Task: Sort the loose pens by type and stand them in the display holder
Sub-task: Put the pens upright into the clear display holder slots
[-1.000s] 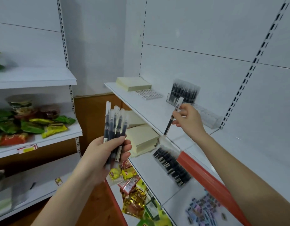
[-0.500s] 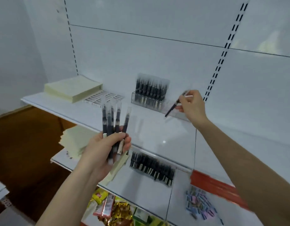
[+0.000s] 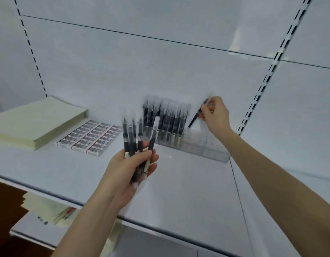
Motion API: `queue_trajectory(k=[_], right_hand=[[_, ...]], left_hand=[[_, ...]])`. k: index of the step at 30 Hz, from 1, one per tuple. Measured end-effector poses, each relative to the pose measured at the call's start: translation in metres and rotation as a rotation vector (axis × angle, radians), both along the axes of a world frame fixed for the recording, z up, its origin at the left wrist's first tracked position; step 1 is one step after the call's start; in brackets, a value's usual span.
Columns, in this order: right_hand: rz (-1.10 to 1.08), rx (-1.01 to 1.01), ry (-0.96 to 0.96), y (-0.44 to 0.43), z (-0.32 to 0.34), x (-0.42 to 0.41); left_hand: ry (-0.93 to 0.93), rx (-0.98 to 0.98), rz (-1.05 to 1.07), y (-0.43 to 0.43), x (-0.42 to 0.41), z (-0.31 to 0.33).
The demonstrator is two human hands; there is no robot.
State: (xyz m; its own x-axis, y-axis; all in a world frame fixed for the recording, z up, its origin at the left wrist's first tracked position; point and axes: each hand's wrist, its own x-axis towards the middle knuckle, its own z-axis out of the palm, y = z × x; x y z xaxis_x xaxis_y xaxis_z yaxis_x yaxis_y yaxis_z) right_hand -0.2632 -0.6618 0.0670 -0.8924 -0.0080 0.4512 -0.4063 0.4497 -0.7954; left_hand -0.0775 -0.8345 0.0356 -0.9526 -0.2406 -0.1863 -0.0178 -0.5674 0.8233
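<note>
Blurred caps on pens (image 3: 166,117) in the display holder (image 3: 206,150); upper end of single pen (image 3: 194,120) a smear by right hand (image 3: 215,115)

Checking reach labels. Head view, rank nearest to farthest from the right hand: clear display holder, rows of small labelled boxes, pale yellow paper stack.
1. The clear display holder, just below the right hand, which pinches a black pen.
2. The rows of small labelled boxes, left of the holder.
3. The pale yellow paper stack, far left.

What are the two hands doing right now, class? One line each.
Left hand: grips a bunch of pens, fanned upward.
Right hand: pinches a single pen, tilted over the clear display holder.
</note>
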Motion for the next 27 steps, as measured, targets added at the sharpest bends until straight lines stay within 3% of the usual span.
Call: queue_trajectory(k=[12,18,21,24,27], right_hand=[[-0.023,0.324,-0.102,-0.025,-0.025,0.001],[-0.098,0.321,-0.15,-0.023,-0.026,0.004],[-0.119,0.072,-0.11,-0.014,-0.012,0.029],[0.062,-0.256,-0.218,-0.016,0.008,0.059],[0.198,-0.236,-0.332,-0.024,0.015,0.076]], left_hand=[[0.027,-0.008,-0.188,-0.029,-0.045,-0.011],[0.062,-0.027,-0.258,-0.027,-0.054,-0.013],[0.085,-0.041,-0.274,-0.023,-0.057,-0.012],[0.119,-0.081,-0.291,-0.014,-0.06,-0.011],[0.168,-0.134,-0.327,-0.004,-0.061,-0.009]])
